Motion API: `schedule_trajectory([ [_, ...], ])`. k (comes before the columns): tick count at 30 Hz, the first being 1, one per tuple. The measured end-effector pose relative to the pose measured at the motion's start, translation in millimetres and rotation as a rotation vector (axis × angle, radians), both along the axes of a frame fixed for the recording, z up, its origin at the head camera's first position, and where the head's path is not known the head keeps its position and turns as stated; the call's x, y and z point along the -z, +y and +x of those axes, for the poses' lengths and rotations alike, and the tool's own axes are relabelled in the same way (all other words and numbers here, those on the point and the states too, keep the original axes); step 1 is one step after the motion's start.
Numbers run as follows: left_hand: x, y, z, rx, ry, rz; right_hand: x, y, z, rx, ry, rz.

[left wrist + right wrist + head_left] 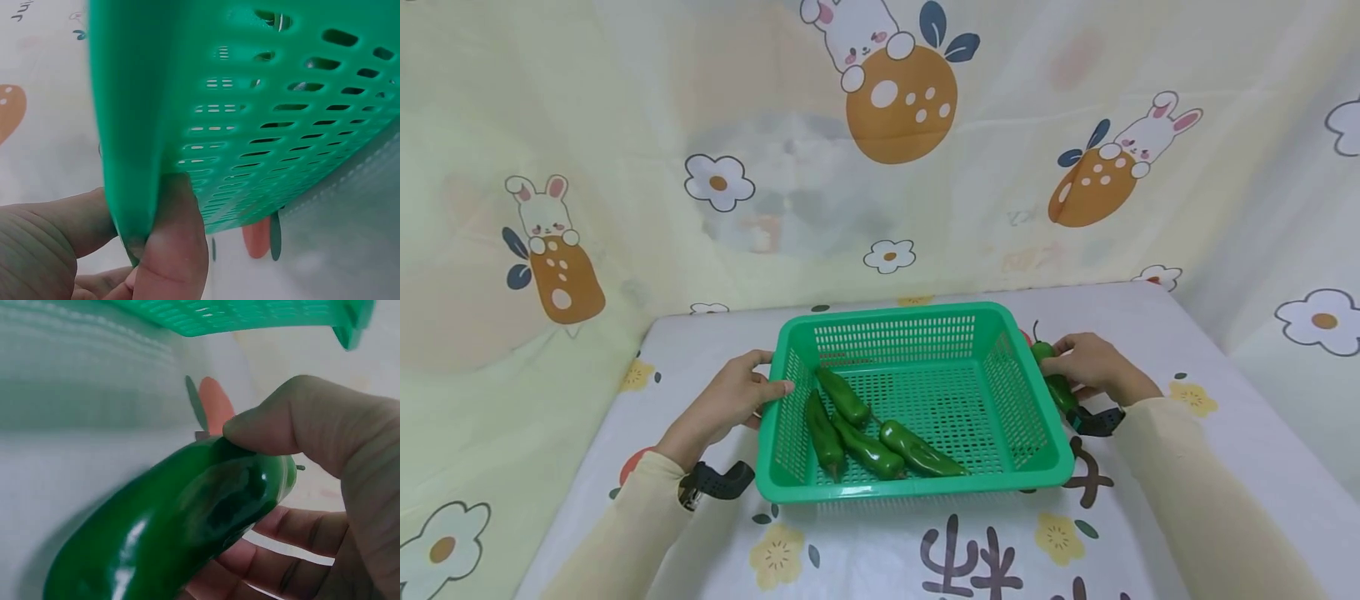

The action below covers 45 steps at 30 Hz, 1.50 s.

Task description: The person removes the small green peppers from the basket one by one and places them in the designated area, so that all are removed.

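Observation:
A green plastic basket [917, 490] with slotted walls is in the middle of the head view. Several green peppers [917, 450] lie at its left and front inside. My left hand [727, 404] grips the basket's left rim, thumb on one side and fingers on the other, as the left wrist view shows close up on the rim [131, 94]. Just outside the basket's right wall, my right hand [1097, 367] holds another green pepper [169, 512] between thumb and fingers. Its thin stem points away from me in the head view.
A white cloth with printed flowers and dark lettering covers the table [850, 575]. Behind it hangs a pale curtain [790, 275] with rabbit and flower prints. A black wrist strap device [722, 482] sits on each wrist.

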State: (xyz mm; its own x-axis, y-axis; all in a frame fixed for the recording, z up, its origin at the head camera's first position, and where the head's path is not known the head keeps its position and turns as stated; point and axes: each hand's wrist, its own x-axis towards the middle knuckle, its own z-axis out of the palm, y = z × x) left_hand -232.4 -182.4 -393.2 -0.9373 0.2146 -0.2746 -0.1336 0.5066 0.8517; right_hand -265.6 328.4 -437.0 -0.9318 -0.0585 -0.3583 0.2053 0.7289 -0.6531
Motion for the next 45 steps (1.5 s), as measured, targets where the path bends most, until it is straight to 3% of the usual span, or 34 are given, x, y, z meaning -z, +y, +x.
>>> schedule_trajectory([
  [21,3.5,-2.3,5.9,-0.009,-0.013,-0.022,7.2,-10.1,6.0,0.006,-0.052,0.083],
  [28,5.3,-3.9,7.4,-0.005,-0.013,-0.022,1.2,-13.3,9.0,-0.03,-0.031,0.139],
  [34,3.9,-4.7,5.7,-0.001,-0.013,-0.03,-19.7,-17.8,11.7,-0.072,0.076,0.269],
  [39,-0.3,-2.0,0.9,0.003,0.004,-0.051,-50.6,-29.0,14.0,-0.045,0.18,0.267],
  [45,-5.1,1.5,0.4,0.002,-0.008,-0.058,-87.7,-65.2,23.4,-0.06,0.292,0.237],
])
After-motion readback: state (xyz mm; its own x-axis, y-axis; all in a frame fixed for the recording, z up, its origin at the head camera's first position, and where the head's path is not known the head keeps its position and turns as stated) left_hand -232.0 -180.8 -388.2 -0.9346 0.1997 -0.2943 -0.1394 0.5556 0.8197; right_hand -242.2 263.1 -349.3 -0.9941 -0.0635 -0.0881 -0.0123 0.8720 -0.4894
